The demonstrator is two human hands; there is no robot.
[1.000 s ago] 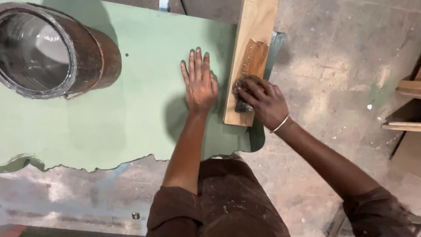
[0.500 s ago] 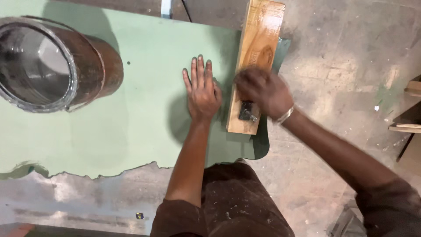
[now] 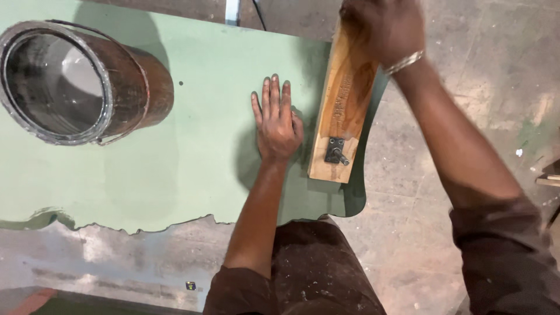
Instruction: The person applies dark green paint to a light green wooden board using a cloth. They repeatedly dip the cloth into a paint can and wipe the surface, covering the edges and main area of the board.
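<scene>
My left hand lies flat, palm down, on a pale green sheet, just left of a wooden plank and holding nothing. The plank runs away from me along the sheet's right edge and has a darker, wet-looking patch in its middle. A small dark metal fitting is fixed near its close end. My right hand, with a metal bangle on the wrist, is blurred over the plank's far end, fingers curled. Whether it holds anything is not clear.
A large rusty metal can lies tilted on the sheet at the far left, its open mouth toward me. The sheet's near edge is ragged. Stained concrete floor lies to the right, with a bit of wooden furniture at the right edge.
My right hand has swept from the plank's near end, by the metal fitting, up to its far end. My left hand has stayed flat on the sheet.
</scene>
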